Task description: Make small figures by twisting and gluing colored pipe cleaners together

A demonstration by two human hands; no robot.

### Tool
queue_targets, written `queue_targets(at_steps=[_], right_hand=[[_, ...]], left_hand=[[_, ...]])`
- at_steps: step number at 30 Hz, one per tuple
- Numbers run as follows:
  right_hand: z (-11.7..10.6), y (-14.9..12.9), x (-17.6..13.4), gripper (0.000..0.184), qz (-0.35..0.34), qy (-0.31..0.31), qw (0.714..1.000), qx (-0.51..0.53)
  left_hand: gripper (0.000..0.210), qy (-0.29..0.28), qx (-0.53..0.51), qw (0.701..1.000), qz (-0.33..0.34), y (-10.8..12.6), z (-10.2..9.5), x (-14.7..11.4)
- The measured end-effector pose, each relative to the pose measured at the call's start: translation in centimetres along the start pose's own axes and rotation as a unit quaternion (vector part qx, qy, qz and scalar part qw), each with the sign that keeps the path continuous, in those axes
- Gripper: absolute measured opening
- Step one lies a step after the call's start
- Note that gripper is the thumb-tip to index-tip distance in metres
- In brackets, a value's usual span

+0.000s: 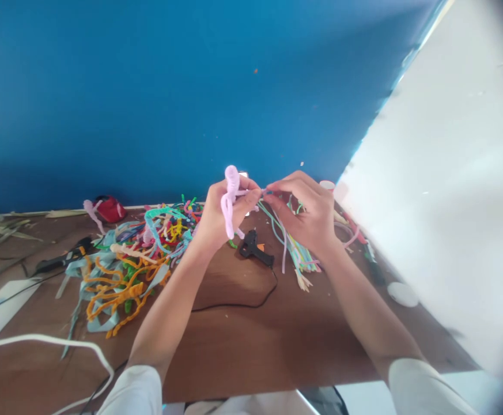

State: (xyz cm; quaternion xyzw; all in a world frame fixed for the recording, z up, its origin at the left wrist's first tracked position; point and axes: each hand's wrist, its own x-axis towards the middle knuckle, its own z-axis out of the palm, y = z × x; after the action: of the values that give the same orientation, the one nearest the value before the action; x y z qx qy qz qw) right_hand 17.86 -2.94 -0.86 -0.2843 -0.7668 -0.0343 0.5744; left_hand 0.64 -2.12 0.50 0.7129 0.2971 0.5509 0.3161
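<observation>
My left hand (216, 210) is closed around a lilac pipe-cleaner figure (231, 183), whose rounded coiled head points up and whose bent limbs hang beside my fingers. My right hand (305, 207) pinches a thin lilac pipe cleaner at its fingertips, almost touching the left fingertips. One lilac strand dangles below the right hand. Just under both hands lies a black glue gun (255, 249) on the brown table. A bundle of pastel pipe cleaners (301, 256) rests beneath my right hand, partly hidden by it.
To the left spreads a tangled heap of colourful pipe cleaners (125, 294). Behind it sit a red pouch (112, 208) and another lilac figure (93, 213). A white cable (61, 341) crosses the front left. A white disc (402, 294) lies by the right wall. A blue wall (191, 98) stands behind.
</observation>
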Motion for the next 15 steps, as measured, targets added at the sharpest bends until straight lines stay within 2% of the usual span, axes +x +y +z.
queue_targets(at_steps=[4, 7, 10, 13, 14, 15], right_hand=[[0.1, 0.2, -0.2, 0.009, -0.013, 0.003, 0.999, -0.038], [0.5, 0.0, -0.3, 0.01, 0.003, -0.005, 0.998, -0.07], [0.9, -0.3, -0.4, 0.015, 0.055, -0.011, 0.996, -0.068], [1.2, -0.5, -0.3, 0.022, 0.172, -0.033, 0.983, 0.057], [1.1, -0.5, -0.2, 0.024, 0.226, -0.043, 0.964, 0.131], [1.1, -0.4, -0.1, 0.024, 0.284, -0.054, 0.933, 0.213]], left_hand=[[0.015, -0.007, -0.011, 1.0, -0.009, 0.1, 0.0, 0.1], [0.014, -0.012, 0.032, 0.999, 0.034, -0.3, -0.2, 0.0], [0.012, -0.004, 0.122, 0.989, 0.086, -0.7, -0.4, -0.2], [0.008, 0.01, 0.256, 0.953, 0.162, -0.9, -0.4, -0.4], [0.007, 0.012, 0.301, 0.932, 0.199, -1.0, -0.4, -0.4], [0.007, 0.014, 0.343, 0.908, 0.239, -1.0, -0.3, -0.5]])
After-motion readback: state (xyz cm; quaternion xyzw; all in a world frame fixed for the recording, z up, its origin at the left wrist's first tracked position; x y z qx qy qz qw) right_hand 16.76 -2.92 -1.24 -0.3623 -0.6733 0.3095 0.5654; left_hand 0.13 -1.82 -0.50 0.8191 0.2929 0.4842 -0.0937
